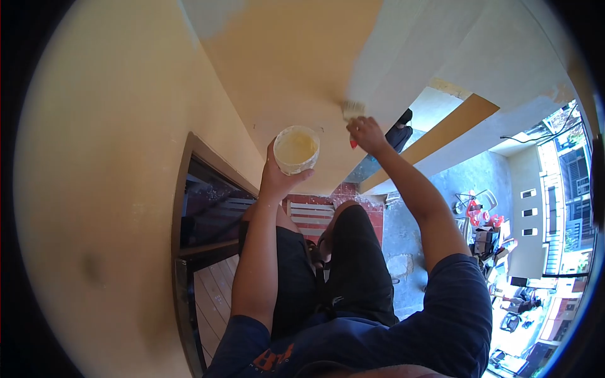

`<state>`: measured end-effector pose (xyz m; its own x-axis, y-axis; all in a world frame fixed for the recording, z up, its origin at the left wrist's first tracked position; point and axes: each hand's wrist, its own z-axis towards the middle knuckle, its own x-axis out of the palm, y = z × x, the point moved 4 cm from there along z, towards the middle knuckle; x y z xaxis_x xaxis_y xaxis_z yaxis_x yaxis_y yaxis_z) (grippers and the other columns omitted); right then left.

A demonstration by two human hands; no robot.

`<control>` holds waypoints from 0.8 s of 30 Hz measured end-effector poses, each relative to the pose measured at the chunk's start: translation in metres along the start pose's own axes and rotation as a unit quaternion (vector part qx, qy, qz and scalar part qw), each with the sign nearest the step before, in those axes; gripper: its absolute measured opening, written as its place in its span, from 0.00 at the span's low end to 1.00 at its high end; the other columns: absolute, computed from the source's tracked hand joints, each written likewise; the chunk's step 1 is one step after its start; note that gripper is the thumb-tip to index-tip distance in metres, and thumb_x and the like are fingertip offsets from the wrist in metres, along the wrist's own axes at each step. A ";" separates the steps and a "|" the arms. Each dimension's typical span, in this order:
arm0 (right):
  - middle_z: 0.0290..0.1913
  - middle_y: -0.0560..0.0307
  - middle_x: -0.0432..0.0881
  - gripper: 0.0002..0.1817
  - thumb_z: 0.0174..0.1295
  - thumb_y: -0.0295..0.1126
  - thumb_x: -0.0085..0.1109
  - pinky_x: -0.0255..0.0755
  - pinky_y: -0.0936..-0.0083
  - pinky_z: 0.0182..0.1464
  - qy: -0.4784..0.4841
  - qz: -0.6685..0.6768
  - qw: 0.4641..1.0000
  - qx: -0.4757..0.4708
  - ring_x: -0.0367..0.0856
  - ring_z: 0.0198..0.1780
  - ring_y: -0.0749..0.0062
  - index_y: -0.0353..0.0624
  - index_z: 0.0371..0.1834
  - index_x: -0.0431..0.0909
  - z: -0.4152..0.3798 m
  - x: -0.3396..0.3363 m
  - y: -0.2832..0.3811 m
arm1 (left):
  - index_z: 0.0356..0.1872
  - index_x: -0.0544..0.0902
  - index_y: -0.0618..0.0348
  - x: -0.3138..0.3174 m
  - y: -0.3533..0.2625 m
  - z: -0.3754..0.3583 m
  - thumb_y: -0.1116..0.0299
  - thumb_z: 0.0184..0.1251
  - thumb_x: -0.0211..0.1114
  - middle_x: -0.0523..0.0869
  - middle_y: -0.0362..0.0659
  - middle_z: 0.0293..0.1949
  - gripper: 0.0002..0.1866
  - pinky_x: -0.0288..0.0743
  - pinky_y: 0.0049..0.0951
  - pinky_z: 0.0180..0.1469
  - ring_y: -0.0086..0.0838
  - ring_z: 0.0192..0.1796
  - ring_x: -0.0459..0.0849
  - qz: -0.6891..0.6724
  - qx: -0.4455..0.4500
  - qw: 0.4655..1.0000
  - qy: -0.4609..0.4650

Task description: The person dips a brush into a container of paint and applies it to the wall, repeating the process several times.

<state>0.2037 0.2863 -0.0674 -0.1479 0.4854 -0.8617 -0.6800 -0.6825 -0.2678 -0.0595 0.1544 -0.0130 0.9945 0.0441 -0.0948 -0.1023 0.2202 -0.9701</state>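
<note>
My left hand (282,181) is wrapped around a small paint-smeared tub (304,169), holding it up with its mouth toward me. Pale yellow paint (295,148) shows inside it. To its upper right, my right hand (368,135) grips a paintbrush (353,111) whose red handle end sticks out below the fingers. The pale bristles are against or very near the painted surface (302,57), close to where the yellow-orange coat borders a greyish-white area (416,50). Actual contact is hard to make out.
A dark wooden frame (183,208) stands at left beside the yellow wall (107,157). White slats (312,213) lie below, near my legs. Part of another person in dark clothing (398,135) shows behind my right hand. Red items (479,214) and clutter stand at right.
</note>
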 end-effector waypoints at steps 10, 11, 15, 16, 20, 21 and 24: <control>0.43 0.63 0.80 0.12 0.53 0.30 0.60 0.71 0.64 0.48 -0.063 0.042 0.996 0.056 0.79 0.50 0.64 0.51 0.42 0.82 0.032 -0.070 -0.041 | 0.67 0.60 0.62 0.000 0.000 0.001 0.68 0.40 0.84 0.77 0.50 0.61 0.52 0.69 0.36 0.66 0.36 0.64 0.76 -0.020 0.011 1.000 0.003; 0.45 0.62 0.81 0.13 0.52 0.30 0.61 0.71 0.63 0.49 -0.118 0.025 0.991 0.055 0.79 0.51 0.63 0.51 0.43 0.82 0.034 -0.085 -0.042 | 0.68 0.60 0.62 0.000 0.002 0.002 0.68 0.40 0.84 0.77 0.50 0.61 0.52 0.69 0.36 0.66 0.36 0.64 0.76 -0.020 0.015 1.000 0.003; 0.50 0.57 0.80 0.15 0.51 0.29 0.62 0.72 0.61 0.51 -0.204 -0.011 0.977 0.065 0.78 0.52 0.58 0.50 0.45 0.82 0.046 -0.144 -0.029 | 0.68 0.60 0.61 0.002 0.001 0.000 0.67 0.40 0.84 0.77 0.50 0.60 0.52 0.70 0.36 0.66 0.37 0.64 0.76 0.004 0.008 1.000 0.004; 0.50 0.57 0.80 0.15 0.51 0.29 0.62 0.72 0.61 0.51 -0.203 -0.012 0.977 0.067 0.78 0.52 0.58 0.50 0.45 0.82 0.044 -0.140 -0.028 | 0.68 0.60 0.61 0.003 0.002 -0.002 0.67 0.40 0.84 0.77 0.50 0.60 0.52 0.70 0.36 0.66 0.37 0.64 0.76 0.004 0.007 1.000 0.006; 0.53 0.57 0.77 0.15 0.51 0.33 0.61 0.72 0.60 0.53 -0.103 -0.032 0.993 0.053 0.72 0.58 0.56 0.51 0.44 0.81 0.017 -0.058 -0.024 | 0.68 0.60 0.61 0.006 0.003 -0.003 0.67 0.40 0.84 0.77 0.51 0.60 0.52 0.69 0.36 0.66 0.37 0.64 0.76 0.012 0.017 1.000 0.012; 0.53 0.57 0.77 0.14 0.51 0.34 0.62 0.72 0.61 0.53 -0.077 -0.030 0.996 0.041 0.72 0.59 0.56 0.52 0.43 0.80 0.008 -0.035 -0.020 | 0.68 0.60 0.62 0.005 0.003 -0.002 0.68 0.40 0.84 0.77 0.51 0.60 0.52 0.69 0.37 0.66 0.37 0.65 0.76 0.010 0.012 1.000 0.012; 0.45 0.60 0.78 0.10 0.52 0.36 0.62 0.72 0.63 0.48 -0.024 0.029 0.999 0.018 0.77 0.50 0.61 0.53 0.39 0.80 -0.011 0.007 -0.003 | 0.68 0.60 0.62 0.003 0.010 -0.003 0.67 0.40 0.84 0.77 0.51 0.60 0.53 0.69 0.37 0.67 0.38 0.65 0.76 -0.008 0.025 1.000 0.007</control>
<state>0.2128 0.2859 -0.0777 -0.2217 0.4719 -0.8533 -0.6952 -0.6902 -0.2011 -0.0574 0.1538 -0.0235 0.9962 0.0262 -0.0829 -0.0869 0.2701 -0.9589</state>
